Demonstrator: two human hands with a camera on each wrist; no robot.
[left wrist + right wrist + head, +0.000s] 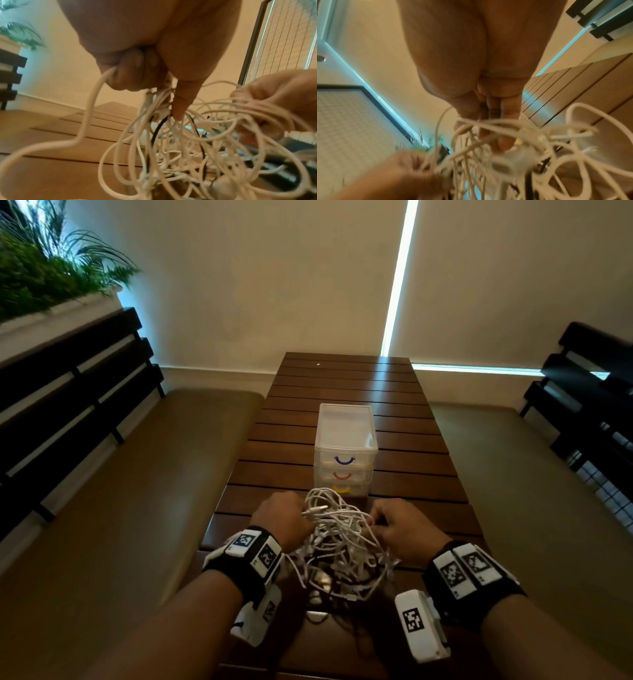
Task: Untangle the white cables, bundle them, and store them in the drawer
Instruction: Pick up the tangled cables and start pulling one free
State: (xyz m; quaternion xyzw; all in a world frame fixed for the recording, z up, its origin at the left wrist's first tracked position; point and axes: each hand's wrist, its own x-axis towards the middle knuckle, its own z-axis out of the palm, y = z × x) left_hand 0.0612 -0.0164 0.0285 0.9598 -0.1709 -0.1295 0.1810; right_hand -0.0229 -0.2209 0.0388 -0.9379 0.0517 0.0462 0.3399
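White cables (337,537): one knotted heap at desk (404,419) near edge, before closed plastic drawers (345,453). Left hand (281,520) and right hand (406,527) each clutch strands. Step: untangling, barely begun. Next, likely: free one end.

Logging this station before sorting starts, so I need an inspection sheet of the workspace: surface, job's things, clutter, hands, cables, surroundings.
Surface: dark slatted wooden table.
Job's things: clear drawer unit, three drawers, all closed.
Clutter: nothing seen.
Hands: left hand grips strands; right hand pinches strands on the other side.
Cables: white cables in one tangled heap, partly lifted; a black cable runs through it.
Surroundings: padded benches both sides, plants far left.
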